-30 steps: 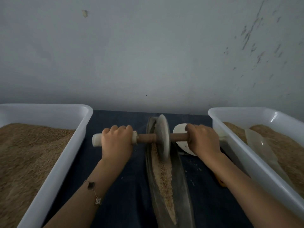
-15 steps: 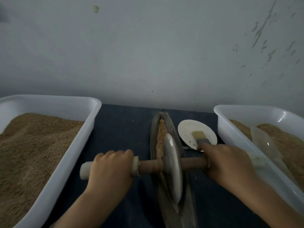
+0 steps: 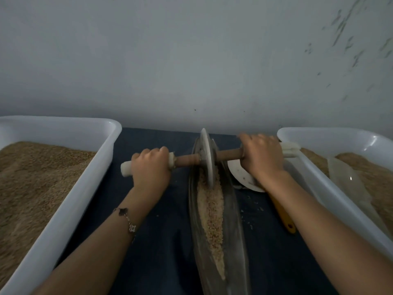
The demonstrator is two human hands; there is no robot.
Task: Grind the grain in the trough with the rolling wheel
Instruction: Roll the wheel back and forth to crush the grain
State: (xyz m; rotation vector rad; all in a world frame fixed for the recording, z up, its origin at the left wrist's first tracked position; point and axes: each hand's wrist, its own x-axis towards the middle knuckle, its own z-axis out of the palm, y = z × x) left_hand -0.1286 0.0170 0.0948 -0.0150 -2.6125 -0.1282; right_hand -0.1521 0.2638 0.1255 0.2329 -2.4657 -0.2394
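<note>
A narrow boat-shaped metal trough (image 3: 240, 231) lies lengthwise on the dark blue cloth, with a strip of pale crushed grain (image 3: 211, 216) along its bottom. The grey stone wheel (image 3: 208, 156) stands upright in the far end of the trough, on a wooden axle (image 3: 187, 161) with white-wrapped ends. My left hand (image 3: 150, 167) grips the left handle. My right hand (image 3: 262, 157) grips the right handle, over the edge of the right tub. Both arms reach forward.
A large white tub (image 3: 70, 201) of brown grain stands at the left. A second white tub (image 3: 331, 188) at the right holds grain and a clear scoop (image 3: 348, 182). A white plate (image 3: 242, 175) and a yellow-handled brush (image 3: 282, 216) lie between trough and right tub. The wall is close behind.
Half a second ago the wheel was at the near part of the trough; both hands have pushed it to the far end, uncovering the grain strip and hiding most of the plate.
</note>
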